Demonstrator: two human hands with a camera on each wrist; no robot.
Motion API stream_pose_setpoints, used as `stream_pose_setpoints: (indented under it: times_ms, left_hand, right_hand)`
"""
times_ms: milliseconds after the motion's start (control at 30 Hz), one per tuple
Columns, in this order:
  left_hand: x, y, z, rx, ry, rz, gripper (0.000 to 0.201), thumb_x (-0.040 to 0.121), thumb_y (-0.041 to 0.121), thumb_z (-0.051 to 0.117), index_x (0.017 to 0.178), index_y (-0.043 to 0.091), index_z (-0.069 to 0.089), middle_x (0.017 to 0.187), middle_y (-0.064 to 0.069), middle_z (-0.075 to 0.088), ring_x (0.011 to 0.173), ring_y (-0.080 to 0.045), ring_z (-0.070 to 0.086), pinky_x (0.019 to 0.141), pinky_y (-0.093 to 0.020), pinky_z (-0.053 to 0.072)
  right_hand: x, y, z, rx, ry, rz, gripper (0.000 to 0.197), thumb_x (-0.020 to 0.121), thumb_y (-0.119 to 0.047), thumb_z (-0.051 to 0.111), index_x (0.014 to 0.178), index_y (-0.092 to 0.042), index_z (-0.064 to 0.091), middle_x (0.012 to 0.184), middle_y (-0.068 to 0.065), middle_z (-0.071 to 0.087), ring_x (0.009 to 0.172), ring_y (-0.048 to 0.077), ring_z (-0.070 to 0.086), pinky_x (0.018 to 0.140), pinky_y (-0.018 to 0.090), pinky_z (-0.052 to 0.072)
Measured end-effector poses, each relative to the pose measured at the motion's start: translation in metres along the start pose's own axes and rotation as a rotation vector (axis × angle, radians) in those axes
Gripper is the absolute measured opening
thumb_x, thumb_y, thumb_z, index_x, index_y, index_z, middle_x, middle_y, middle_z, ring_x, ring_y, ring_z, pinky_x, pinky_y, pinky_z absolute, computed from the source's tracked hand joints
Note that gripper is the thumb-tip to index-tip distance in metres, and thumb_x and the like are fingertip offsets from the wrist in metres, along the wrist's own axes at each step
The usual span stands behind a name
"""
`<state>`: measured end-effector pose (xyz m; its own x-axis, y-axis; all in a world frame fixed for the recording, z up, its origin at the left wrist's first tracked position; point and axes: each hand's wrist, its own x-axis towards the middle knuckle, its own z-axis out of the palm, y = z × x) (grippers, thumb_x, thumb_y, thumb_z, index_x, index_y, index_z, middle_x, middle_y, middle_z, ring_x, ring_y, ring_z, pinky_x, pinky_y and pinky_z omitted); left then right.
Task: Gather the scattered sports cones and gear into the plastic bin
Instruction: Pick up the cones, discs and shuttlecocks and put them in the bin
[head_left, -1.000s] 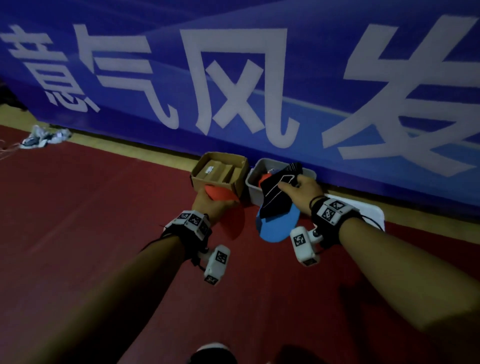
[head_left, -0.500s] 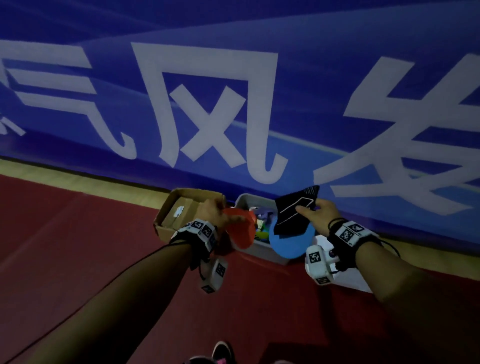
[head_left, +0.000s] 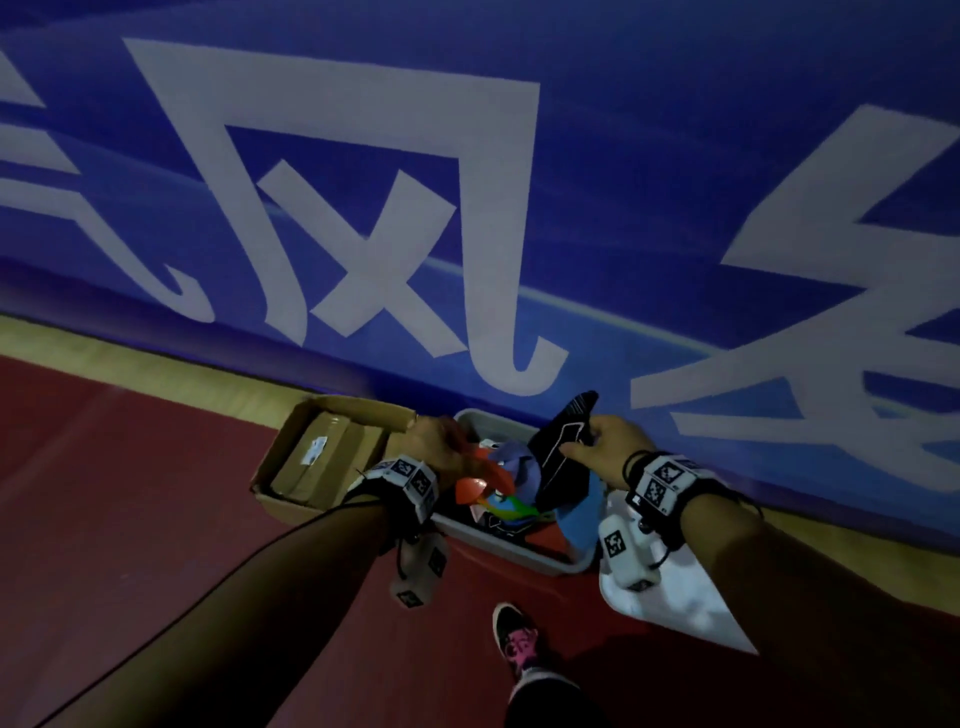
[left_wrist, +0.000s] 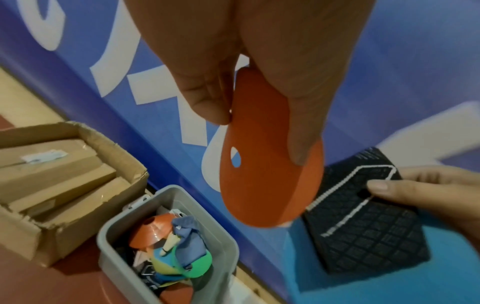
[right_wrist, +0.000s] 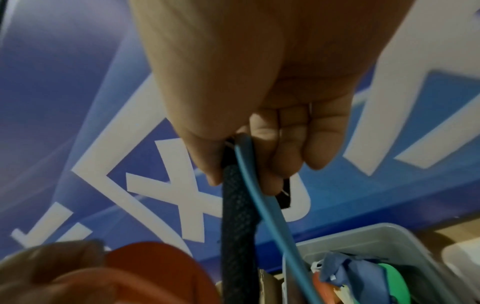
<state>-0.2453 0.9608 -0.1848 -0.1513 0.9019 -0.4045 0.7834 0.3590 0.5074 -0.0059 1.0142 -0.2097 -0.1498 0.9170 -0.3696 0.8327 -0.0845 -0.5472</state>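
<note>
A grey plastic bin (head_left: 498, 545) (left_wrist: 122, 267) (right_wrist: 389, 236) stands on the red floor against a blue banner, holding cones, a blue cloth and other gear. My left hand (head_left: 441, 447) (left_wrist: 259, 115) pinches a flat orange disc marker (left_wrist: 262, 185) (head_left: 475, 491) (right_wrist: 155, 273) above the bin. My right hand (head_left: 608, 449) (right_wrist: 249, 156) grips a black quilted pad (head_left: 563, 452) (left_wrist: 363, 224) (right_wrist: 237, 226) together with a flat blue disc (head_left: 582, 517) (right_wrist: 265, 207), both hanging over the bin's right part.
An open cardboard box (head_left: 322, 457) (left_wrist: 52, 185) with brown packets sits just left of the bin. A white lid (head_left: 675, 597) lies on the floor to its right. My shoe (head_left: 519, 644) stands on the red floor in front.
Both hands have come closer to the bin and now hold the orange disc and the black pad with blue disc over its opening; the view has closed in on the bin.
</note>
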Motion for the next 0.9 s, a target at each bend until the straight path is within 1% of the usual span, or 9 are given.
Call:
stream_pose_setpoints:
  times_ms: [67, 100, 167, 300, 400, 500, 600, 733, 900]
  left_hand:
    - [0.036, 0.017, 0.007, 0.0, -0.051, 0.012, 0.07, 0.051, 0.08, 0.069, 0.089, 0.021, 0.075, 0.089, 0.002, 0.072, 0.079, -0.015, 0.066, 0.068, -0.027, 0.053]
    - [0.046, 0.024, 0.008, -0.017, -0.081, -0.009, 0.057, 0.059, 0.066, 0.077, 0.089, 0.017, 0.075, 0.091, -0.001, 0.073, 0.085, -0.018, 0.068, 0.073, -0.031, 0.055]
    - [0.068, 0.032, 0.012, -0.021, -0.039, -0.023, 0.032, 0.069, 0.033, 0.081, 0.094, 0.014, 0.074, 0.094, -0.003, 0.072, 0.091, -0.02, 0.067, 0.077, -0.032, 0.054]
    - [0.081, 0.027, 0.018, -0.127, -0.066, -0.103, 0.049, 0.076, 0.027, 0.078, 0.12, 0.015, 0.06, 0.11, 0.002, 0.061, 0.108, -0.022, 0.059, 0.08, -0.026, 0.045]
    - [0.074, -0.003, 0.013, -0.299, -0.022, -0.276, 0.05, 0.079, 0.027, 0.077, 0.124, 0.016, 0.058, 0.111, 0.005, 0.056, 0.106, -0.021, 0.059, 0.077, -0.027, 0.047]
    - [0.047, -0.038, 0.002, -0.464, 0.117, -0.408, 0.043, 0.081, 0.028, 0.075, 0.118, 0.014, 0.061, 0.113, -0.005, 0.065, 0.09, -0.02, 0.062, 0.075, -0.032, 0.054]
    - [-0.002, -0.075, -0.019, -0.63, 0.293, -0.53, 0.031, 0.084, 0.024, 0.073, 0.111, 0.012, 0.063, 0.102, -0.008, 0.068, 0.075, -0.017, 0.061, 0.059, -0.021, 0.047]
    - [-0.115, -0.135, -0.032, -0.899, 0.648, -0.699, 0.018, 0.087, 0.023, 0.071, 0.1, 0.013, 0.065, 0.095, -0.014, 0.069, 0.082, -0.026, 0.066, 0.069, -0.037, 0.053]
    - [-0.294, -0.2, 0.0, -1.204, 1.008, -0.819, 0.021, 0.091, 0.015, 0.065, 0.108, 0.003, 0.063, 0.097, -0.014, 0.064, 0.082, -0.026, 0.061, 0.069, -0.035, 0.043]
  right_hand:
    - [0.033, 0.002, -0.011, 0.0, -0.053, -0.017, 0.031, 0.086, -0.04, 0.068, 0.103, -0.014, 0.068, 0.099, 0.004, 0.07, 0.083, 0.02, 0.063, 0.069, 0.028, 0.049]
    - [0.047, 0.003, -0.013, 0.001, -0.087, -0.026, 0.032, 0.086, -0.04, 0.068, 0.106, -0.015, 0.068, 0.1, 0.003, 0.07, 0.085, 0.018, 0.062, 0.071, 0.026, 0.048]
    - [0.08, 0.003, -0.019, -0.017, -0.166, -0.047, 0.035, 0.086, -0.041, 0.068, 0.107, -0.013, 0.068, 0.099, 0.004, 0.067, 0.084, 0.017, 0.059, 0.071, 0.024, 0.044]
    - [0.135, -0.006, -0.018, -0.041, -0.28, -0.08, 0.019, 0.09, -0.035, 0.065, 0.097, -0.019, 0.071, 0.089, 0.0, 0.069, 0.078, 0.021, 0.063, 0.073, 0.031, 0.054]
    - [0.159, -0.026, -0.001, -0.045, -0.32, -0.112, 0.015, 0.087, -0.028, 0.067, 0.077, -0.019, 0.071, 0.074, 0.008, 0.07, 0.07, 0.028, 0.066, 0.073, 0.041, 0.059]
    - [0.156, -0.071, 0.026, 0.036, -0.374, -0.174, 0.019, 0.088, -0.015, 0.064, 0.069, -0.017, 0.066, 0.06, 0.004, 0.062, 0.052, 0.019, 0.056, 0.055, 0.031, 0.05]
    - [0.122, -0.139, 0.068, 0.197, -0.51, -0.228, 0.015, 0.092, -0.013, 0.058, 0.078, -0.014, 0.064, 0.069, 0.006, 0.062, 0.047, 0.013, 0.051, 0.045, 0.023, 0.039]
    - [0.018, -0.229, 0.143, 0.29, -0.751, -0.339, 0.014, 0.095, -0.016, 0.054, 0.083, -0.012, 0.059, 0.069, 0.006, 0.06, 0.049, 0.016, 0.048, 0.041, 0.02, 0.034]
    - [-0.157, -0.282, 0.239, 0.258, -0.971, -0.46, 0.013, 0.095, -0.013, 0.055, 0.082, -0.016, 0.053, 0.066, 0.006, 0.055, 0.046, 0.015, 0.046, 0.041, 0.016, 0.033]
